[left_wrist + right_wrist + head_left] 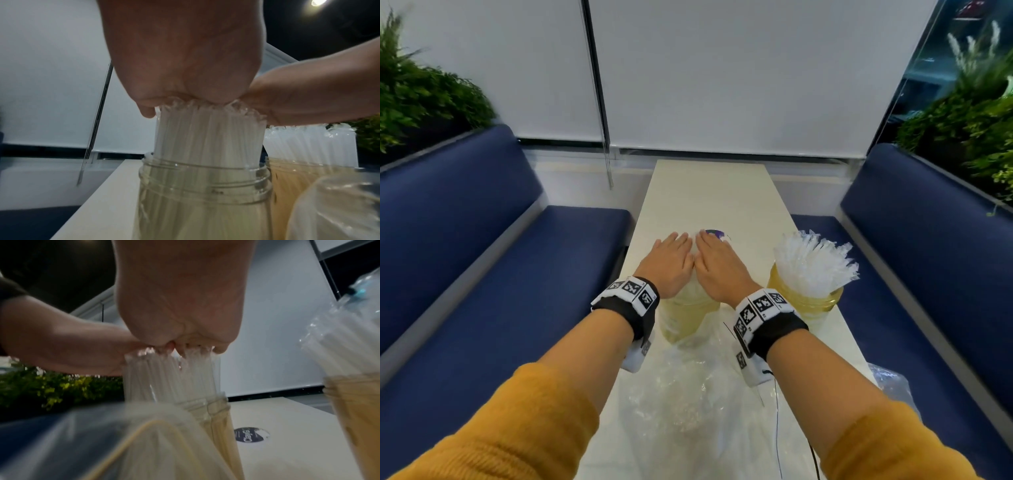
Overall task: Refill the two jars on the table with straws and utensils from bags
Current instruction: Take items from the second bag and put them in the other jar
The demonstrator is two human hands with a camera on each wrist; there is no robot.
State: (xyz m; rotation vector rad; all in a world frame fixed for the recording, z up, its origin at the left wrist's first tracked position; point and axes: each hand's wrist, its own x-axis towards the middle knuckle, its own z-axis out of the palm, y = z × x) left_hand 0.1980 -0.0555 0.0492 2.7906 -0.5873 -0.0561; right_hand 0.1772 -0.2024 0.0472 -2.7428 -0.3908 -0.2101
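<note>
Two yellowish clear jars stand on the white table point(709, 192). The left jar point(681, 317) point(203, 203) point(218, 417) holds a bundle of wrapped white straws point(207, 138) point(170, 376). My left hand point(671, 263) point(185, 56) and right hand point(719, 265) point(180, 296) lie flat side by side, palms pressing on the tops of these straws. The right jar point(808, 303) point(292, 178) point(357, 410) is full of wrapped straws point(815, 265) that fan out above its rim.
A crumpled clear plastic bag point(688, 394) lies on the table in front of the jars, another bag point(893, 380) at the right edge. A dark round sticker point(717, 234) point(249, 434) sits beyond my hands. Blue benches point(465, 240) flank the table.
</note>
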